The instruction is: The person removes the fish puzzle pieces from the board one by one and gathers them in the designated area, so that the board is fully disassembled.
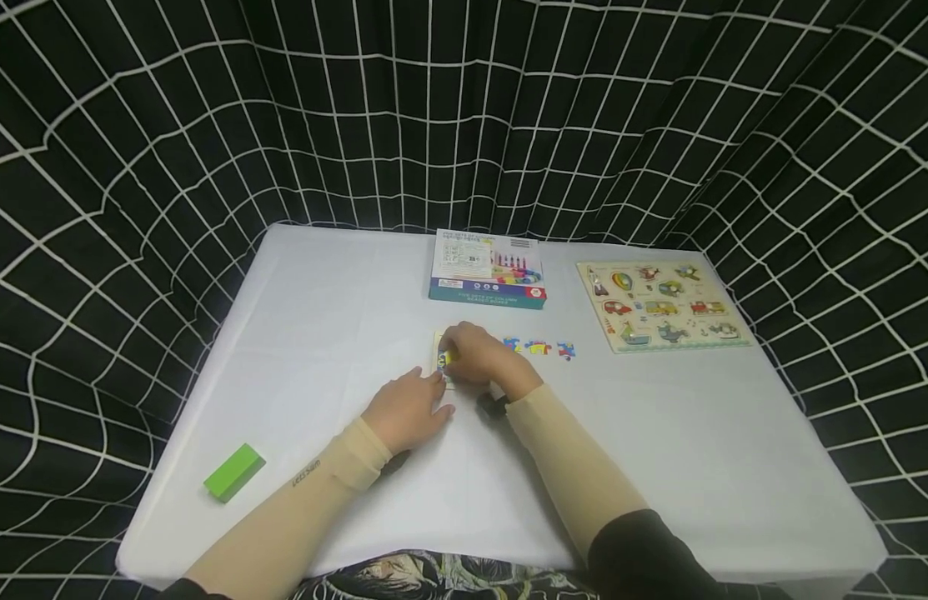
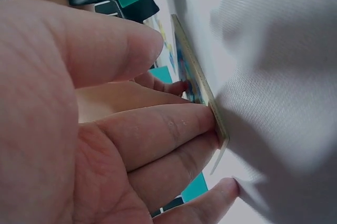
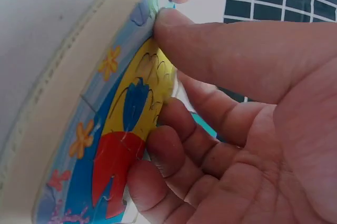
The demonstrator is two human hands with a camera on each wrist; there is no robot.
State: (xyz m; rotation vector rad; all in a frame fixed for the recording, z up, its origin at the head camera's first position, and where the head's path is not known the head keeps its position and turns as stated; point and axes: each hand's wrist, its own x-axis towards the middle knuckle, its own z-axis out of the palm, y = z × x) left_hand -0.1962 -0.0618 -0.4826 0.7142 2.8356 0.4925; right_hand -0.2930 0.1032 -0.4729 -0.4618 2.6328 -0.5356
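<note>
A small wooden jigsaw puzzle [image 1: 437, 360] lies on the table at the middle of the head view. Its picture, close up in the right wrist view, has a yellow and red fish [image 3: 120, 148] on blue with orange starfish. My right hand [image 1: 474, 354] is over it, fingers curled, and seems to pinch a yellow puzzle piece [image 3: 167, 79] between thumb and fingers; part of that piece is hidden. With nearly straight fingers my left hand [image 1: 408, 410] touches the puzzle's near left edge, and its fingertips [image 2: 206, 119] meet the wooden rim [image 2: 217, 116].
Loose puzzle pieces [image 1: 539, 347] lie in a row just right of my right hand. Behind the puzzle is a printed box [image 1: 488, 279]. A peg board with vehicle pictures [image 1: 662, 310] lies at the right, a green block [image 1: 234, 472] at the front left. A gridded black curtain [image 1: 464, 117] surrounds the table.
</note>
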